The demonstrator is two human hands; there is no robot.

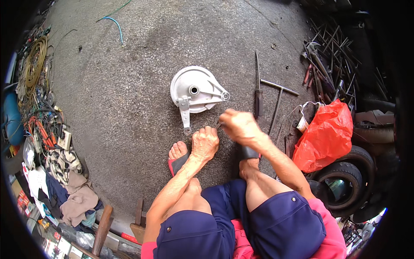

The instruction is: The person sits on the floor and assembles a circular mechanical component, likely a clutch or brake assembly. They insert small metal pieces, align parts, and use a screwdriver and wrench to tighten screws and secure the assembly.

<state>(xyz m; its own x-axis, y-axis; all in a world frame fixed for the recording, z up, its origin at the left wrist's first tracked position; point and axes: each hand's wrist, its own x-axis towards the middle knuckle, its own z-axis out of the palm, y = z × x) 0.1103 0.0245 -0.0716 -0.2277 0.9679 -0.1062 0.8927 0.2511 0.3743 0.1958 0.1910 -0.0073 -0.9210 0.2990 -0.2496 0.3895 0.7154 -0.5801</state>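
A silver motorcycle brake plate lies on the ground in front of me, its short brake arm pointing toward my feet. Just below that arm, my left hand is closed with its knuckles up; its fingers hide whatever is in them. My right hand is closed too and slightly blurred, close beside the left. A small metal piece shows between the two hands, at the right hand's fingertips. Its kind is too small to make out.
Right of the plate lie a screwdriver and a T-handle wrench. Beyond them are a red plastic bag, a tool heap and tyres. Wires and cloths pile up on the left. A blue tube lies far off.
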